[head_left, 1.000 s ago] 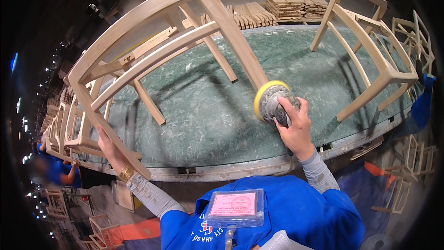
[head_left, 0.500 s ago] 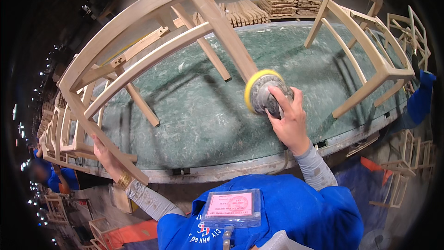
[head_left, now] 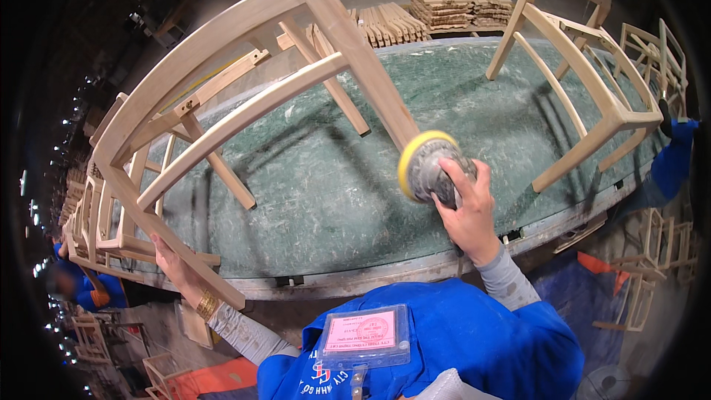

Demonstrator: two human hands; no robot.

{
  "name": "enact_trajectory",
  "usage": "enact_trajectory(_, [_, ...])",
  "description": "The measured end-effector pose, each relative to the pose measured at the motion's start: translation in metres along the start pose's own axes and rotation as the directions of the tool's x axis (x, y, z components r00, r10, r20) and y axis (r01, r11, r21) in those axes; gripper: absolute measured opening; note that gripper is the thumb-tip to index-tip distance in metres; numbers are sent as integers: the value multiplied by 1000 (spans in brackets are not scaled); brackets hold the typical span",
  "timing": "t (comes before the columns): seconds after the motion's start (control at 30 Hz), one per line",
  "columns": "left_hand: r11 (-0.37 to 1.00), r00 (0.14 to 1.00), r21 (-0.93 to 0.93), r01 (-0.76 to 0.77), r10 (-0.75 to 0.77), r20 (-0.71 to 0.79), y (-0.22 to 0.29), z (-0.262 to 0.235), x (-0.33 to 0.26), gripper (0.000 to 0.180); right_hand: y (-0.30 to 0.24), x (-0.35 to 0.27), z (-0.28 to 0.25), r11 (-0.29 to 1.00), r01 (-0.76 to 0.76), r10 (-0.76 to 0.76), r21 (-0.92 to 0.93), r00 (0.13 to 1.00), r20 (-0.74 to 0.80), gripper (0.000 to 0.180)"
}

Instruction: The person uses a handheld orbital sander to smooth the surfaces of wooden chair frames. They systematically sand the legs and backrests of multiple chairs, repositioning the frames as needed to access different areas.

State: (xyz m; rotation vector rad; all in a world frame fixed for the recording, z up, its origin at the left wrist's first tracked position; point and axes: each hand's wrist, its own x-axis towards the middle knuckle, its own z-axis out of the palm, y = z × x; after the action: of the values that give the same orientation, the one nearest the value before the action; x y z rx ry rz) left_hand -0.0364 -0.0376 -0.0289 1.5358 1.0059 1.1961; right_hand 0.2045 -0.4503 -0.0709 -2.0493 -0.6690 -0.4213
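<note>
A bare wooden chair frame (head_left: 244, 104) lies tipped on the green worktable (head_left: 326, 192), its legs and rails pointing up and toward me. My left hand (head_left: 172, 263) grips one of its legs near the table's front edge. My right hand (head_left: 468, 211) holds a round sander (head_left: 429, 170) with a yellow pad. The pad presses against the lower end of a long chair leg at the middle of the picture.
A second unfinished chair frame (head_left: 585, 81) stands on the table's right side. Stacks of cut wood pieces (head_left: 444, 4) lie behind the table. More chair frames (head_left: 81, 215) crowd the left and right edges. A person in blue (head_left: 78, 289) is at the lower left.
The sander and my right hand have slid left and slightly up along the chair leg. The chair frame has tilted a little higher. My left hand keeps its hold.
</note>
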Motion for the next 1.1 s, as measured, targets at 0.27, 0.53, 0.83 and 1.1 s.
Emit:
enact_trajectory(0.27, [1000, 1000, 25, -9, 10, -26, 17, 17, -6, 48, -13, 26, 3, 998, 52, -53, -25, 998, -35, 67])
enact_trajectory(0.53, [999, 999, 44, -14, 16, -41, 7, 9, 3, 50, -10, 16, -3, 998, 19, -19, -63, 1000, -4, 69])
enact_trajectory(0.83, [998, 999, 43, -36, 36, -17, 10, 9, 0, 53, -15, 29, 1, 997, 20, -21, -75, 1000, -14, 71])
enact_trajectory(1.1, [995, 999, 96, -11, 14, -38, 8, 5, 3, 54, -22, 50, 6, 999, 39, -41, -27, 998, -50, 74])
